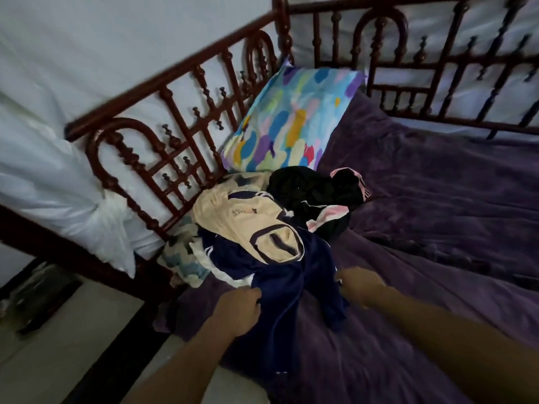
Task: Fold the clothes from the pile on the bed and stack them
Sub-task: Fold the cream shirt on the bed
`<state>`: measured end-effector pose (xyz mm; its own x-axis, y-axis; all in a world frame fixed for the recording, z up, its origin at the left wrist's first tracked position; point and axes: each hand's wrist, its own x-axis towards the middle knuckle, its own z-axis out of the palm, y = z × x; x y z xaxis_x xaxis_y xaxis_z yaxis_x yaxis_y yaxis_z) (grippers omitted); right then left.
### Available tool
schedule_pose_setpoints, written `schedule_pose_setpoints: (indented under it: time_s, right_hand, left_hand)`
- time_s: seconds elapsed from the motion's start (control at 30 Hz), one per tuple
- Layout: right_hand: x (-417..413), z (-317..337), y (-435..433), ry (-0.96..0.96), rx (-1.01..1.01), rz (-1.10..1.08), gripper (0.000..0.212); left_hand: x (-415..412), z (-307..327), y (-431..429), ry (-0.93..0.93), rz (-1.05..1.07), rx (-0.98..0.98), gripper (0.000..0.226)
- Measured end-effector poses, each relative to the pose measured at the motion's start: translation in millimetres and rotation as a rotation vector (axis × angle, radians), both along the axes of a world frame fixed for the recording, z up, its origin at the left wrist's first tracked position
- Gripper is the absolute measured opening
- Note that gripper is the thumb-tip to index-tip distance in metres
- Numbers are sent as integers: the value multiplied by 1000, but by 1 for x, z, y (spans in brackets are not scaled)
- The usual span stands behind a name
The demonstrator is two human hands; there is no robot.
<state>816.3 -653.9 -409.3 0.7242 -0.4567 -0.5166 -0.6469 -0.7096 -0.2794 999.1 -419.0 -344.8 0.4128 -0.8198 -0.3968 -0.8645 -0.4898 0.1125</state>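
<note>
Far left I saw white draped cloth (pixel 58 176) behind the dark red turned-wood bed rail (pixel 175 91). The pile of clothes (pixel 262 243) sat unfolded against that rail, on the purple plush blanket (pixel 437 217).

At the pile's left edge was a crumpled cream-and-blue patterned cloth (pixel 182 259). The left grip (pixel 239 309) was curled, pinching a fold of the navy blue garment with white stripes (pixel 280 275) at its left side. A cream shirt with navy trim (pixel 248 223) lay on top of the navy one, toward the rail.

A multicoloured paint-dab pillow (pixel 291 118) leaned in the corner behind the pile. A black garment with pink-and-white trim (pixel 315 193) was bunched just below the pillow, touching the cream shirt.

The right grip (pixel 363 287) was at the navy garment's right edge. It was motion-blurred, so I couldn't tell whether it was pinching fabric or spread. The blanket ran on rumpled to the right.
</note>
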Motion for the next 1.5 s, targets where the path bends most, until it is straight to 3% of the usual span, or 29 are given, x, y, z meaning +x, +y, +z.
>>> schedule_pose_setpoints:
  time_s: [0.17,0.33,0.47,0.53,0.63,0.7,0.77,0.87,0.93,1.07,1.23,1.3,1.37,1.5]
  right_hand:
    - [77,-64,-8,72,125,-282,42]
    - [167,-122,-10,-27,239,-649,19]
    - [220,-158,-9,-133,393,-1248,56]
    - [229,-168,-5,-181,439,-1417,54]
    - [223,-153,4,-337,482,-1368,26]
    - [208,-129,10,-441,380,-1203,32]
    - [184,-102,14,-504,260,-1099,30]
    - [145,-71,7,-456,55,-1090,24]
    - [125,-53,-6,-389,-39,-1121,23]
    - [94,-7,-36,-347,-173,-1123,30]
    - [74,87,-69,-642,-282,-1133,33]
    - [67,132,-77,-856,-167,-1200,31]
    - [58,175,-78,-1010,-100,-1230,33]
    - [34,248,-68,-1112,-130,-1082,27]
  left_hand:
    - [107,-63,-60,60,-141,44,23]
    - [190,-113,-101,108,-182,30,22]
    - [232,-141,-140,122,-230,-48,23]
    - [242,-156,-166,87,-270,-98,29]
    - [238,-172,-209,80,-366,-137,53]
    - [227,-181,-232,106,-445,-81,67]
    - [208,-182,-247,198,-459,-30,47]
    - [186,-164,-249,247,-398,-156,13]
    - [183,-137,-249,247,-377,-262,12]
    - [183,-58,-254,190,-416,-388,34]
    - [160,49,-248,169,-438,-502,37]
    - [145,87,-238,276,-345,-412,26]
    - [128,121,-226,521,-225,-360,9]
    - [95,182,-201,960,30,-439,48]
